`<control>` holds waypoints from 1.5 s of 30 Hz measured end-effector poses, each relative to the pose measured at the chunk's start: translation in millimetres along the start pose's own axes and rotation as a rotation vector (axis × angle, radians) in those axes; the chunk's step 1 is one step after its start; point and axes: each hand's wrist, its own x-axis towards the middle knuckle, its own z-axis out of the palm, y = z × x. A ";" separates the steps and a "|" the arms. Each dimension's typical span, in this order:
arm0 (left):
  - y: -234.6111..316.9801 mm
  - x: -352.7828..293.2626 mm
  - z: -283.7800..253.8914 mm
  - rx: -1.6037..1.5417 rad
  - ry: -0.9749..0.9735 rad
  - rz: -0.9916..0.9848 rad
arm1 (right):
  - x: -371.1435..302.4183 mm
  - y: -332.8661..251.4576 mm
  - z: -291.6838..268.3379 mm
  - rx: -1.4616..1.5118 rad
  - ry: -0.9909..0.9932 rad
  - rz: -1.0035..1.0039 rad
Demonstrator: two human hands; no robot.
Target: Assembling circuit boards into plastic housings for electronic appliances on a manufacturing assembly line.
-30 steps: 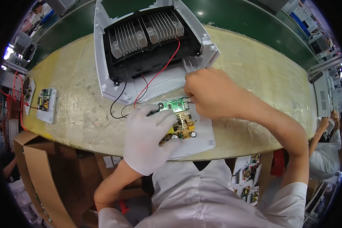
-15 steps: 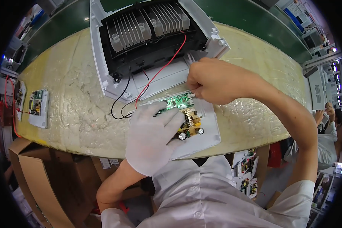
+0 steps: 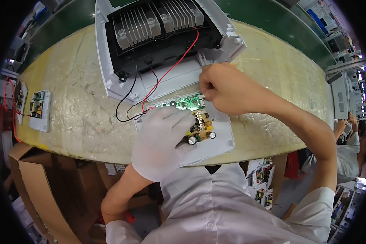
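A white plastic panel (image 3: 221, 143) lies on the table's near side. On it sit a green circuit board (image 3: 188, 102) and a tan power board (image 3: 201, 136) with capacitors and coils. My left hand (image 3: 160, 132), in a white glove, presses over their left part, its fingers bent and close together around the board. My bare right hand (image 3: 225, 89) is closed in a pinch at the green board's right end, by the white connectors; what the fingertips hold is hidden. Red wire (image 3: 176, 66) and black wire (image 3: 128, 99) run from the white housing (image 3: 105, 61) toward the panel's left edge.
Inside the housing is a finned metal heatsink (image 3: 136, 28) on a black frame. Another panel with boards (image 3: 40, 116) lies far left on the film-covered table (image 3: 77, 97). A cardboard box (image 3: 44, 195) stands below left; more boards (image 3: 264, 183) sit below right. A co-worker's hands (image 3: 347, 122) show far right.
My left hand has slid slightly left and drawn its fingers together, uncovering more of the green board. My right hand stays closed near the connectors. The panel has shifted slightly.
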 end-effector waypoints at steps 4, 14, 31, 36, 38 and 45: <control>4.6 0.3 -0.7 0.017 0.046 -0.016 | 3.5 -1.3 -12.7 0.034 -0.142 0.079; -2.7 -0.8 1.6 0.006 0.110 0.048 | -45.6 37.7 -28.1 -0.126 0.165 -0.488; 37.1 55.0 3.2 0.218 0.136 -0.072 | -31.5 44.3 5.7 -0.073 0.492 -0.695; 24.1 72.3 15.3 0.156 0.088 -0.267 | -27.2 51.4 13.4 -0.094 0.613 -0.725; 20.8 71.4 15.1 0.117 0.117 -0.284 | -25.1 51.7 11.1 -0.052 0.572 -0.717; 6.4 78.7 -3.6 0.371 0.035 0.088 | -28.3 50.6 9.4 0.231 0.460 -0.631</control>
